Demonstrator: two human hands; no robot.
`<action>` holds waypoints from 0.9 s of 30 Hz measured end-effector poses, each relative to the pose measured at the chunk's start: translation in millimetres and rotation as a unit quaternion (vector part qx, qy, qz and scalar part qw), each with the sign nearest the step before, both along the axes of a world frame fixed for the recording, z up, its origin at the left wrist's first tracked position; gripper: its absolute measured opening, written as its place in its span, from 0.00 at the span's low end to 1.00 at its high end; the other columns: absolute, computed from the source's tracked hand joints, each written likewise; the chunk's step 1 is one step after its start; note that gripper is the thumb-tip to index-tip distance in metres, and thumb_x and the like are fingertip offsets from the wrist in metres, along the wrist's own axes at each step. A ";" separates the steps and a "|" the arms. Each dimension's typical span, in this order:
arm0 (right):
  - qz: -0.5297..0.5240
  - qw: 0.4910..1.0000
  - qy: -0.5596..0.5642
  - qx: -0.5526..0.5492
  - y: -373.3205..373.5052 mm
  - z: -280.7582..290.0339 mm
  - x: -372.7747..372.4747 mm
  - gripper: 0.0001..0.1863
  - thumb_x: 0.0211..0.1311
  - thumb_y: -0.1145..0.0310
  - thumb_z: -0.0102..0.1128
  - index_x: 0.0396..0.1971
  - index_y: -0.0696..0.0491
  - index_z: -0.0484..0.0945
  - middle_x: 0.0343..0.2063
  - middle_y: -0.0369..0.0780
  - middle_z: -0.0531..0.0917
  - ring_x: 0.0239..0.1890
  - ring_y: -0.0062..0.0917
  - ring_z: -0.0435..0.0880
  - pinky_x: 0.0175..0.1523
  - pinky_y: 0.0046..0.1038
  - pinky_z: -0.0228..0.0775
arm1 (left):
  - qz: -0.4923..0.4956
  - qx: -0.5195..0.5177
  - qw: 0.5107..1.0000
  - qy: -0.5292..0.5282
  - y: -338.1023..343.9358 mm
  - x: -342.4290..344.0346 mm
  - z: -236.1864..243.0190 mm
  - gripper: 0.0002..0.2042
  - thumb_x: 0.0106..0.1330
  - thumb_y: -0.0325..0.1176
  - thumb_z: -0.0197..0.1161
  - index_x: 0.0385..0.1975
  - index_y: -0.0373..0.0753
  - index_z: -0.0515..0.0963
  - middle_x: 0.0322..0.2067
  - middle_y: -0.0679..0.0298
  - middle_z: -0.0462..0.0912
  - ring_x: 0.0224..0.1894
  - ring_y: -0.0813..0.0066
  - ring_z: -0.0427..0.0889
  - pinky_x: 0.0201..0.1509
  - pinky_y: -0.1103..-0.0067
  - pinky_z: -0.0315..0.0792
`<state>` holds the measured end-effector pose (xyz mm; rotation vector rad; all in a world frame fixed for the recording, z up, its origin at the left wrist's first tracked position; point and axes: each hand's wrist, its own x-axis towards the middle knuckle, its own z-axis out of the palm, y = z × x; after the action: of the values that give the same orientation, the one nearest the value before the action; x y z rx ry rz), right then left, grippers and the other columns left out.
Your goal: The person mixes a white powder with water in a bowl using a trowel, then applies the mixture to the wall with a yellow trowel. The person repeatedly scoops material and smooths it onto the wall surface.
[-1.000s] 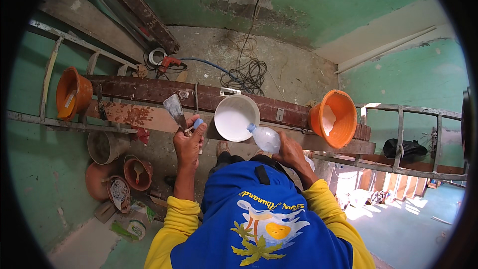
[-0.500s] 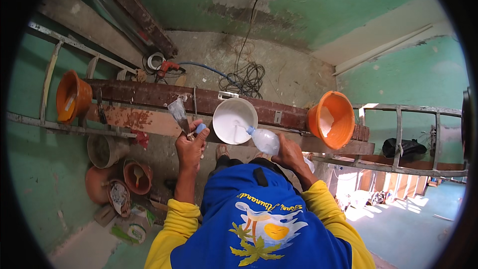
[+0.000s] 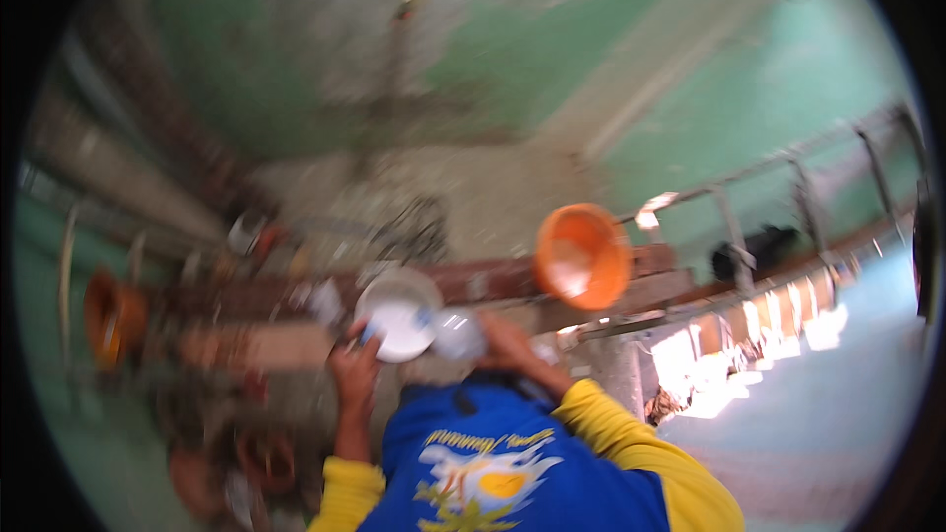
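My right hand (image 3: 507,345) is closed around a clear plastic bottle (image 3: 458,334), tipped so that its blue neck points left over the white bucket (image 3: 425,288). White material lies inside the bucket. Left of the bucket, my left hand (image 3: 353,366) is closed on a putty knife (image 3: 324,301) with its blade upward. A small blue bottle cap (image 3: 371,332) shows at the fingers of that same hand. Motion blurs the picture, and the knife's handle is hard to make out.
The bucket stands on a dark red beam (image 3: 483,279). To its right is an orange bucket (image 3: 583,256) with pale material inside; another orange bucket (image 3: 113,318) is far left. A ladder (image 3: 729,236) runs along the right. Coiled cable (image 3: 414,229) lies beyond the beam.
The whole view has swung, shifting the buckets and beam leftward and lower in the picture, with heavy blur. Both hands keep their holds, and the bottle stays tipped over the white bucket.
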<state>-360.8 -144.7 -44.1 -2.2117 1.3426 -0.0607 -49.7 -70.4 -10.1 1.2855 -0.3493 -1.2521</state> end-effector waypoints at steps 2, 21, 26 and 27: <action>-0.021 0.999 0.038 0.017 13.9 -4.7 -4.1 0.61 0.42 0.54 0.85 0.76 0.57 0.61 0.68 0.55 0.75 0.69 0.51 0.75 0.73 0.48 0.67 | -0.045 -0.040 0.998 0.023 -10.9 -16.2 4.7 0.19 0.71 0.20 0.64 0.61 0.32 0.78 0.56 0.54 0.83 0.55 0.65 0.84 0.57 0.70 0.82; -0.088 0.968 -0.190 -0.140 -71.5 53.9 -105.1 0.57 0.50 0.56 0.80 0.77 0.56 0.56 0.63 0.52 0.77 0.66 0.42 0.77 0.70 0.43 0.69 | -0.181 -0.042 0.943 -0.275 -71.4 -83.7 37.5 0.17 0.66 0.40 0.80 0.43 0.33 0.84 0.25 0.65 0.82 0.25 0.74 0.77 0.28 0.72 0.72; -0.119 0.958 -0.226 -0.132 -40.9 64.8 -124.1 0.56 0.52 0.55 0.79 0.77 0.56 0.57 0.64 0.51 0.77 0.67 0.40 0.76 0.71 0.42 0.68 | -0.159 -0.160 0.942 -0.248 -69.6 -124.4 62.9 0.27 0.64 0.47 0.81 0.49 0.26 0.83 0.32 0.57 0.86 0.33 0.67 0.83 0.39 0.68 0.79; -0.125 0.955 -0.234 -0.131 -34.6 67.3 -127.1 0.55 0.53 0.55 0.79 0.77 0.55 0.57 0.64 0.51 0.77 0.67 0.40 0.76 0.71 0.42 0.67 | -0.161 -0.172 0.927 -0.292 -77.0 -128.6 50.0 0.28 0.64 0.47 0.81 0.49 0.26 0.83 0.33 0.57 0.86 0.33 0.68 0.82 0.39 0.68 0.79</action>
<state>-488.0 -179.3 23.3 -2.0332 1.3820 -0.8450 -178.4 -147.4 39.8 1.3009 -1.1979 -0.9848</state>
